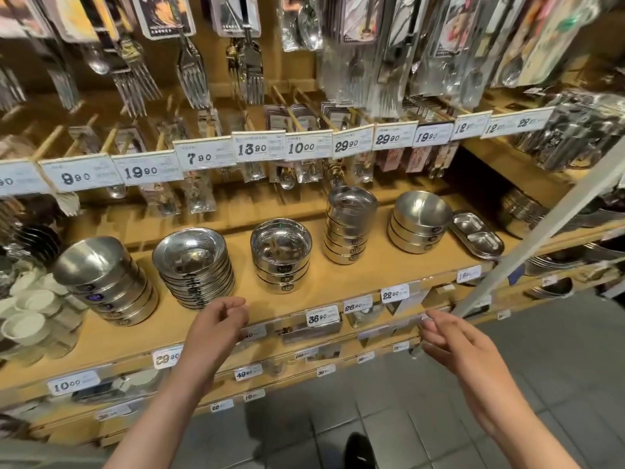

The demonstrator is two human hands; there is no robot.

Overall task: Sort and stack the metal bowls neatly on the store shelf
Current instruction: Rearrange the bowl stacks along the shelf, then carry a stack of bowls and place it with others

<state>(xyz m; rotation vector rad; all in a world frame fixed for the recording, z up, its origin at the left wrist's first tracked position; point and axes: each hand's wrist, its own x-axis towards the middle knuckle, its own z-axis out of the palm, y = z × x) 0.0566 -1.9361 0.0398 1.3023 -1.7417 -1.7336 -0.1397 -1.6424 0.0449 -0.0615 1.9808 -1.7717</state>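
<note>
Several stacks of metal bowls stand in a row on the wooden shelf (338,282): a leaning stack (105,282) at the left, a stack of shallow rimmed bowls (192,265), a short stack of three (280,255), a tall narrow stack (350,228) and a stack of wide bowls (421,221). My left hand (220,319) hovers at the shelf's front edge below the shallow stack, fingers loosely curled, holding nothing. My right hand (449,340) is in front of the shelf edge further right, fingers relaxed and empty.
Divided oval metal trays (478,235) lie right of the bowls. White ceramic ramekins (27,309) sit at the far left. Packaged forks and spoons hang above behind price tags (260,148). Lower shelves with tags run below; a grey post (541,231) slants at the right.
</note>
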